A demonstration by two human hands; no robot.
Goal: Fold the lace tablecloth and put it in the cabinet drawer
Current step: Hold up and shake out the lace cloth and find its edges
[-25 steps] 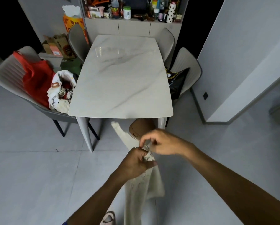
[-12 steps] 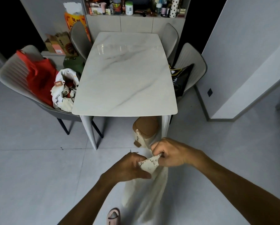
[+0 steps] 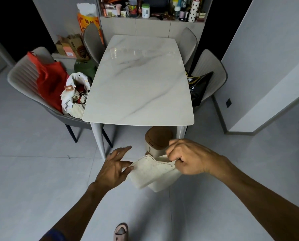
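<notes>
The cream lace tablecloth (image 3: 152, 173) hangs folded into a short thick bundle between my hands, in front of the marble table (image 3: 140, 80). My right hand (image 3: 188, 157) grips its right top edge with curled fingers. My left hand (image 3: 114, 166) pinches the left corner between thumb and a finger, its other fingers spread. The grey cabinet (image 3: 152, 26) stands behind the table against the far wall; I see no open drawer.
Grey chairs flank the table: the left one (image 3: 23, 75) carries a red bag (image 3: 49, 80) and a white bag; the right one holds a black bag (image 3: 200, 87). A brown-lidded bin (image 3: 158, 140) stands under the table's near edge. My slippered foot (image 3: 121, 232) shows below.
The cloth hung long toward the floor; now it is gathered up into a short folded bundle. My hands have moved apart, stretching its top edge, and my left fingers have spread.
</notes>
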